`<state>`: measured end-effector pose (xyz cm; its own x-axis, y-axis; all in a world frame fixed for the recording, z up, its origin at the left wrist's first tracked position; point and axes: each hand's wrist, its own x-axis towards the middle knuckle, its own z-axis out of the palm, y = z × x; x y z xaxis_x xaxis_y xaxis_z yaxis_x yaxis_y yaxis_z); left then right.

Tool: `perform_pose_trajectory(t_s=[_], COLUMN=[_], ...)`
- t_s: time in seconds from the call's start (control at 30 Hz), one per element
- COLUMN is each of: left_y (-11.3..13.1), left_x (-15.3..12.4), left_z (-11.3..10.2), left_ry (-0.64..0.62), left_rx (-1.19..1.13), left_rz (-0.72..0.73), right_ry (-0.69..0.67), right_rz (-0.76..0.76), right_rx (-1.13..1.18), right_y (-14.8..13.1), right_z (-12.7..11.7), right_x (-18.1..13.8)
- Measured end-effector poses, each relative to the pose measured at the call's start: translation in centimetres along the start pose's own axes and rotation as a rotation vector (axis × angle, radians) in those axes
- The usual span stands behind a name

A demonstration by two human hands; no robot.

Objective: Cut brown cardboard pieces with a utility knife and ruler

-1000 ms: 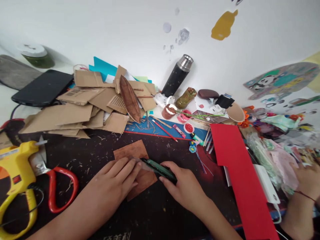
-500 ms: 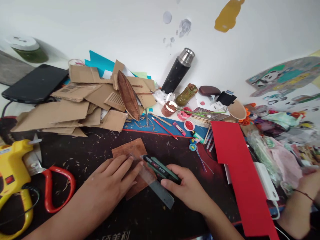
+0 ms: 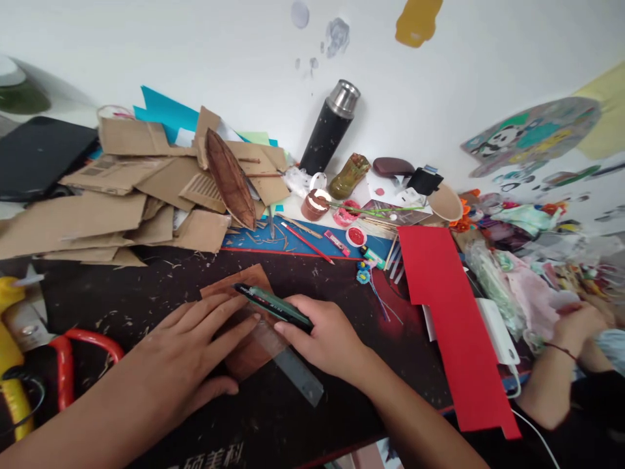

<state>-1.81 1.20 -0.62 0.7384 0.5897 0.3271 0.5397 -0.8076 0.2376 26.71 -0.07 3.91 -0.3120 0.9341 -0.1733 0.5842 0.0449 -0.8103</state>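
Observation:
My left hand (image 3: 195, 352) lies flat with fingers spread, pressing a clear ruler (image 3: 295, 371) onto a small brown-painted card piece (image 3: 251, 355) on the dark mat. My right hand (image 3: 322, 335) grips a dark green utility knife (image 3: 276, 305), its front end pointing to the far left, over the card near my left fingertips. Whether its tip touches the card I cannot tell. The ruler's near end sticks out past the card towards me. Part of the card and ruler is covered by my left fingers.
Red-handled scissors (image 3: 90, 335) and a yellow glue gun (image 3: 10, 342) lie at left. Cardboard scraps (image 3: 88, 218) and a brown boat shape (image 3: 229, 176) are piled behind. A black thermos (image 3: 325, 133), paint pots and red card (image 3: 456, 332) stand or lie right; another person's arm (image 3: 554, 378) is beyond.
The knife has moved along the ruler towards its far end, up to the upper part of the card. My left thumb has spread outward. The whole view has shifted slightly right.

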Motion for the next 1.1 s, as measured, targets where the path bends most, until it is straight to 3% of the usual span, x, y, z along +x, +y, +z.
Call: perform_pose_trajectory(t_s=[0.27,0.43,0.63,0.93,1.1], left_y=[0.5,0.6,0.7,0.8,0.5], left_x=[1.1,1.7,1.9,1.8,1.5], left_z=[1.3,1.3,0.8,0.2,0.1], left_ry=[0.073,0.105,0.117,0.108,0.093], left_rx=[0.103,0.159,0.184,0.166,0.13], left_rz=[-0.022,-0.001,0.029,-0.042,-0.063], right_ry=[0.07,0.145,0.223,0.254,0.307], right_rz=[-0.102,-0.187,-0.178,-0.127,-0.106], right_rx=[-0.102,-0.252,-0.338,-0.26,-0.102], right_y=[0.8,0.8,1.5,1.9,2.1], right_z=[-0.4,-0.7,0.1,0.2,0.0], right_x=[1.5,3.9,5.9,5.6,5.9])
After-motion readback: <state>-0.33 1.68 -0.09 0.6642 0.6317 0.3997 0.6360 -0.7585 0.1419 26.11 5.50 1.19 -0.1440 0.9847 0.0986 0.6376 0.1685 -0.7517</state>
